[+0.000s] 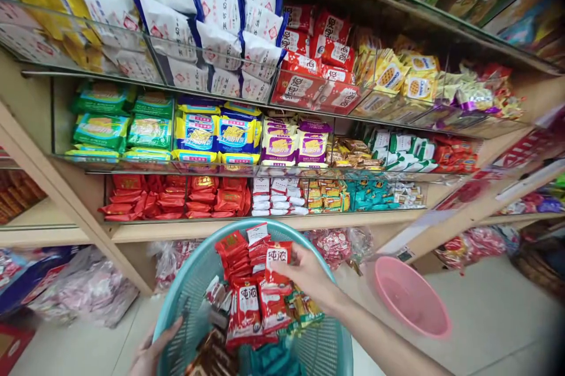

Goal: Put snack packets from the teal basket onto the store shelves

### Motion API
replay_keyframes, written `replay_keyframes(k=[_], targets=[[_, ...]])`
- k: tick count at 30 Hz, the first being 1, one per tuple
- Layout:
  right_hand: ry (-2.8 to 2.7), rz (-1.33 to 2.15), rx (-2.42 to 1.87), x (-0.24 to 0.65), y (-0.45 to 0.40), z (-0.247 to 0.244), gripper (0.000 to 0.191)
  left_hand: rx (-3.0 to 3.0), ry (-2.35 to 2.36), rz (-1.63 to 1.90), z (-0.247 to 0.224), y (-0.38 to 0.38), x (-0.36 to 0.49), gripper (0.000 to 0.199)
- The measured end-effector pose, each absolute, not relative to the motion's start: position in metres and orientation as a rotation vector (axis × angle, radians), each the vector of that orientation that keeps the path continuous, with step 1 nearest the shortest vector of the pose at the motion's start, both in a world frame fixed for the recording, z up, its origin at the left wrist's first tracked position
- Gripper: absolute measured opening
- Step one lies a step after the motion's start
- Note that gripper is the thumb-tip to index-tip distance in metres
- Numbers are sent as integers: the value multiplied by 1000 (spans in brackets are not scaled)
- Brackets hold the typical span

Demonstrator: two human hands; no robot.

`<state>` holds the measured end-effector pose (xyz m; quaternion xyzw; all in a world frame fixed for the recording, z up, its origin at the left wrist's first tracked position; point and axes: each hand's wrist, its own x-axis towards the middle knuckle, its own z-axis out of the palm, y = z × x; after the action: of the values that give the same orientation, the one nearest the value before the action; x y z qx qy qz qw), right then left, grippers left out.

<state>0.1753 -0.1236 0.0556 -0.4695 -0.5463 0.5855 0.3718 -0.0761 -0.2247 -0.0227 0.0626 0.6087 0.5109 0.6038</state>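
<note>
While gripping the rim of a teal basket (183,279) at its nine o'clock with the left hand (150,345), thumb over the edge and fingers outside, pinching a red-and-white packet (275,253) between the thumb and fingers of the right hand (311,279). Holding that packet over the basket, toward its one o'clock; unable to tell whether touching the pile beneath or just above.

Looking down into the basket, finding teal packets (276,359) at six o'clock, brown packets (214,352) at seven, and loose red packs (246,311) lettered in black around the middle. Seeing also green-and-gold packets (309,308) at three, dark-red packets (232,249) at eleven and small white-topped packets (258,236) at twelve.

Glancing across the floor, passing a pink basin (412,299) at four o'clock of the view and a clear plastic bag (86,290) at eight.

Facing the shelves beyond, meeting red-wrapped packs (165,196) in the lowest row, just under nine o'clock, and green packs (101,129) in the row above, near nine. Looking higher, reaching white-and-blue packs (176,23) around eleven o'clock, stacked red packs (315,64) near one and yellow packs (417,79) at two.
</note>
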Motion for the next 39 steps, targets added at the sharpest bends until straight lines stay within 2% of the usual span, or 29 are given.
replay_keyframes(k=[5,10,17,27,39], targets=[[-1458,1540,-1232,162,-128,31,36,88,1445,1174,-21,-224,-76,66],[-1744,1270,-1463,149,-133,22,43,83,1445,1194,-18,-225,-74,65],[-1940,1118,-1573,138,-143,19,34,90,1417,1199,-21,-227,-75,62],[-2088,923,-1583,135,-135,18,32,42,1420,1220,-16,-227,-75,66],[-2151,773,-1506,145,-130,11,37,22,1396,1228,-17,-225,-74,59]])
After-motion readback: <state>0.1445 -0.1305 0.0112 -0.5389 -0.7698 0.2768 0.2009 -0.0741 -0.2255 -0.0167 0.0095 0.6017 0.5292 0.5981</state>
